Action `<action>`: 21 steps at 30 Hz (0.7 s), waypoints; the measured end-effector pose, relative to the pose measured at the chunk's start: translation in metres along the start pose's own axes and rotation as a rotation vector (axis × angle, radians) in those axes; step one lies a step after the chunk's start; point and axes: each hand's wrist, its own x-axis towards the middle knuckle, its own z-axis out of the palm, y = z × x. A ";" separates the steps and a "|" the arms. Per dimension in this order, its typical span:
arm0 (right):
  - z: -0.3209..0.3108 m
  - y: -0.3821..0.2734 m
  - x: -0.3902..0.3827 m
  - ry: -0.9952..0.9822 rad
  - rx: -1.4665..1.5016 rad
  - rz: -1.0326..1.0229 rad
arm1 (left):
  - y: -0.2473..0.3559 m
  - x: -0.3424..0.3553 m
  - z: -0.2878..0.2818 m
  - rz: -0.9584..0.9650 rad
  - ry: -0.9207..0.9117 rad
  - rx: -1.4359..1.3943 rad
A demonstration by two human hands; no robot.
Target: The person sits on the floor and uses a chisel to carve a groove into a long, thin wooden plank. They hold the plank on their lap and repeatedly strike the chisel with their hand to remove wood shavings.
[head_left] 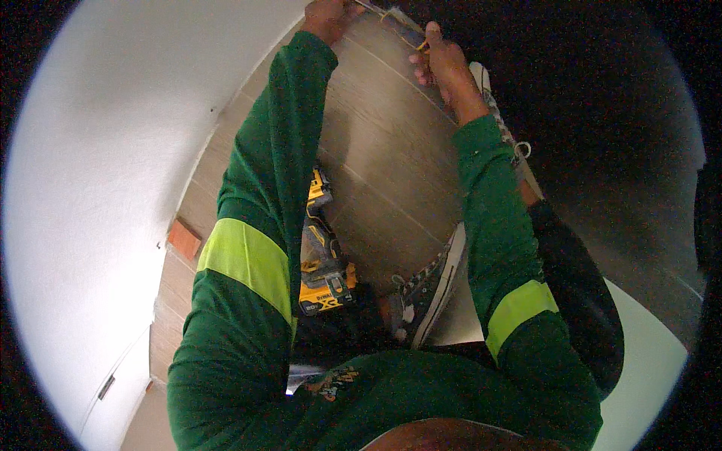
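Observation:
At the top edge my left hand (328,19) has curled fingers around something thin and pale that I cannot make out. My right hand (447,68) is just right of it, thumb raised and fingers bent at a small grey tool with a yellow edge (406,31), which reaches toward the left hand. Both hands are over the wood-look floor (383,158). A yellow-and-black cordless power tool (323,278) lies beside my left forearm, partly hidden by the sleeve.
A white wall (98,165) runs along the left, with a small orange-brown block (184,239) at its foot. My dark sneakers (429,301) rest on the floor. A pale panel (643,346) is at lower right; the upper right is dark.

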 end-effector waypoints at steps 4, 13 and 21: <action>0.002 0.042 0.045 0.370 -0.327 -0.589 | -0.022 0.027 0.012 -0.581 0.051 -1.498; 0.012 0.009 0.007 -0.011 -0.053 -0.119 | -0.043 0.003 0.020 -0.228 0.079 -1.159; 0.025 0.036 0.001 0.490 -0.857 -0.637 | -0.026 0.017 0.030 -0.511 0.166 -1.549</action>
